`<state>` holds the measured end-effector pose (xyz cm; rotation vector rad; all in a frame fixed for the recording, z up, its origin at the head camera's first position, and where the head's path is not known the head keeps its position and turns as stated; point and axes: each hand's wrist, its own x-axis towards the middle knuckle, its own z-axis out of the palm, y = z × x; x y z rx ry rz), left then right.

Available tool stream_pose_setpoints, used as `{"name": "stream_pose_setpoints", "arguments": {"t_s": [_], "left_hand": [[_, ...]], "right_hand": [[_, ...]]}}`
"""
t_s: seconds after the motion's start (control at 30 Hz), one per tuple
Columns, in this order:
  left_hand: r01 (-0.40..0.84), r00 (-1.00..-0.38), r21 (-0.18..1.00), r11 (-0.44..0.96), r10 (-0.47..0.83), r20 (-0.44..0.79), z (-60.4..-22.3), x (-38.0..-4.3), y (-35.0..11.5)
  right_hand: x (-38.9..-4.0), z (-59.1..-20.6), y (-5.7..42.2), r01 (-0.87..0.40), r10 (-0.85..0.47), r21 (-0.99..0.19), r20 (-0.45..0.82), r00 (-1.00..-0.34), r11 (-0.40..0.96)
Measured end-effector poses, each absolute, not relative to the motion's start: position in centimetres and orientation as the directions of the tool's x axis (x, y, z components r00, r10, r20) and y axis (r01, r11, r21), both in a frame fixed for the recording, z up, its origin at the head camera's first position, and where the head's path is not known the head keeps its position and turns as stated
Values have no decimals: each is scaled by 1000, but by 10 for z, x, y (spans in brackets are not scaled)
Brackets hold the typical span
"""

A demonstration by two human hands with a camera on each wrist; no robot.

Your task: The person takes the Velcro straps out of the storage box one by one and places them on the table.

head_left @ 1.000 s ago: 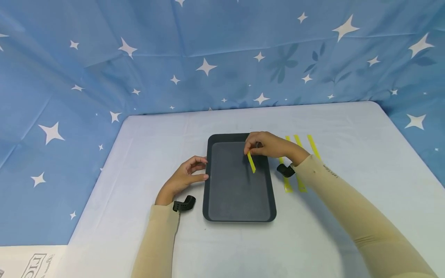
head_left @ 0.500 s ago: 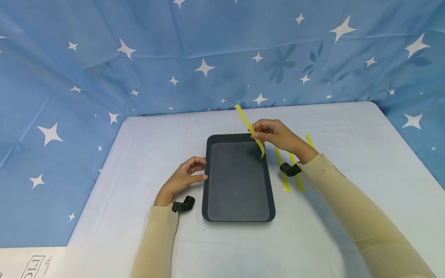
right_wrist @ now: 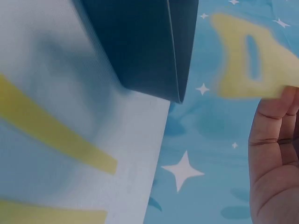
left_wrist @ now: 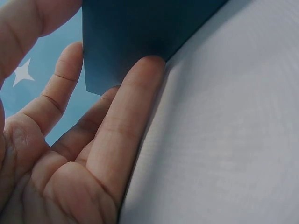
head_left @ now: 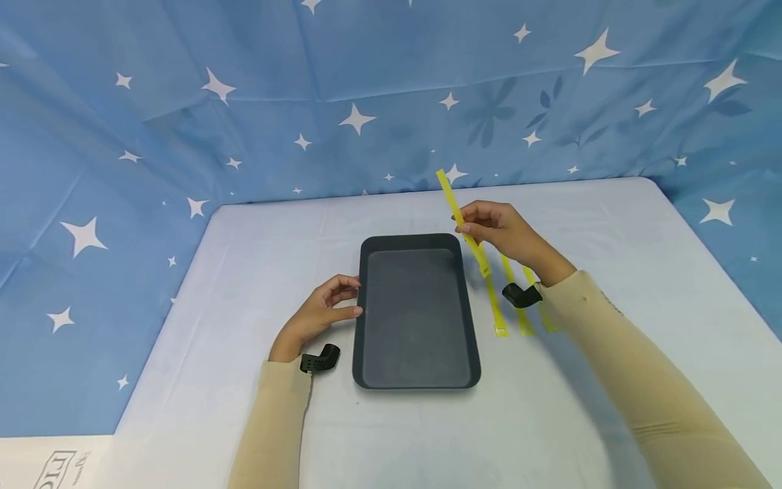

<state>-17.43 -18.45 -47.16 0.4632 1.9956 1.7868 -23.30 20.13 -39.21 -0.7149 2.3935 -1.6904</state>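
Note:
My right hand (head_left: 504,232) pinches a yellow strap (head_left: 449,197) between thumb and fingers, above the table just off the tray's upper right corner. The strap slants, its plain end up; its wider, slotted end (right_wrist: 233,60) shows blurred in the right wrist view. On the table under the right forearm lie more yellow straps (head_left: 497,309), partly hidden by hand and sleeve. The dark grey rectangular tray (head_left: 415,319) has nothing in it. My left hand (head_left: 320,309) touches the tray's left wall with fingertips and thumb, which presses low on it in the left wrist view.
A white cloth covers the table (head_left: 256,251). Behind it hangs a blue curtain (head_left: 269,75) with white stars. A printed white sheet or box (head_left: 55,462) shows at the lower left corner.
My right hand has moved right and away from me, from over the tray to past its right edge. The strap hung downward and now points upward. The left hand stays at the tray.

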Motion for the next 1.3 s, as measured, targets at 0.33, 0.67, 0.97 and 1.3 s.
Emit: {"name": "stream_pose_setpoints", "arguments": {"t_s": [0.33, 0.67, 0.97, 1.3], "left_hand": [[-34, -856, 992, 125, 509, -93, -473, -174, -184], [-45, -859, 990, 136, 500, -107, -471, -174, -183], [-37, -858, 988, 148, 502, -107, -473, -173, -181], [-43, -857, 989, 142, 504, -110, -472, -172, -182]], "right_hand": [[-228, -394, 218, -265, -390, -917, 137, -911, 297], [-221, -396, 239, -224, -335, -917, 108, -936, 329], [-211, -399, 262, -144, -259, -926, 52, -965, 350], [-202, -403, 286, -84, -191, -922, 11, -981, 379]]}}
